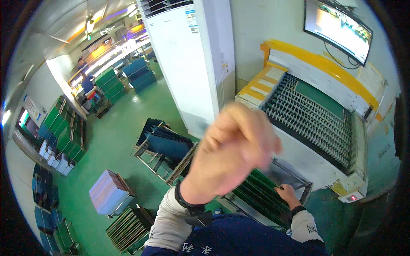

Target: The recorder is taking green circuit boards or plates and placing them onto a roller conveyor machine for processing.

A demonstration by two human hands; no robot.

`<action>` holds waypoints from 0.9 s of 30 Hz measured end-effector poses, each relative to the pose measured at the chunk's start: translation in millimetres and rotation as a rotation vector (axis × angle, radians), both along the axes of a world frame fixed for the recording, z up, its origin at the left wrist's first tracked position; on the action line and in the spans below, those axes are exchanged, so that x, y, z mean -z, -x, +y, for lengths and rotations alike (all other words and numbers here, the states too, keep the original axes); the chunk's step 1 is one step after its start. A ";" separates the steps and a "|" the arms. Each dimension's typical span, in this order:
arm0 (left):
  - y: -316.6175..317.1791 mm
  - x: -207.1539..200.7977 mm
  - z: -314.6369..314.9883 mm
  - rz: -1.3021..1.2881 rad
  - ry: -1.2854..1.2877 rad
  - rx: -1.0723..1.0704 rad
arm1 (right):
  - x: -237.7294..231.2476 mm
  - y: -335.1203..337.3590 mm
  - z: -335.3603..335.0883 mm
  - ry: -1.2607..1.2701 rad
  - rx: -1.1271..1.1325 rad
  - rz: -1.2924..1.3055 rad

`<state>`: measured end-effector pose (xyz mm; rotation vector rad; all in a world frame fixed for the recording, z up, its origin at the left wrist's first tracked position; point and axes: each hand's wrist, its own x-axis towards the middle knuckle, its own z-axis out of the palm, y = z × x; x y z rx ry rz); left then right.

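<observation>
My left hand (235, 149) is raised in the middle of the view, slightly blurred, its fingers curled in and no object visible in them. A black strap circles its wrist. Lower right, my right hand (289, 195) has its fingers closed at the upper edge of a dark green panel (273, 183). That panel stands among several others in a metal-framed rack (305, 194) close to my body. The fingertips are partly hidden there. Beyond the rack is a white roller conveyor machine (311, 128), with a flat green board (320, 99) on its far side.
Left of my raised hand stands a rack of dark blue panels (166, 143). A pale stack (109, 194) and a rack of thin panels (130, 230) are lower left. A tall white cabinet unit (181, 64) rises behind. A screen (339, 27) hangs upper right. Two people sit far left.
</observation>
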<state>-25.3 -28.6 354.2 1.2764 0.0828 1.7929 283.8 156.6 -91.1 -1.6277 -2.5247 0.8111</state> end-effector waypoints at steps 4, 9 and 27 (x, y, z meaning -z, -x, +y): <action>-23.9 1.8 -5.7 0.286 -0.261 0.242 | 1.0 -1.6 -5.5 -0.154 -0.065 0.128; -57.5 8.5 -19.4 0.024 -0.449 0.363 | -19.1 6.1 -6.5 0.006 -0.013 0.074; -77.3 2.2 -31.8 -0.227 -0.431 0.413 | -2.5 1.0 5.6 0.005 -0.023 -0.092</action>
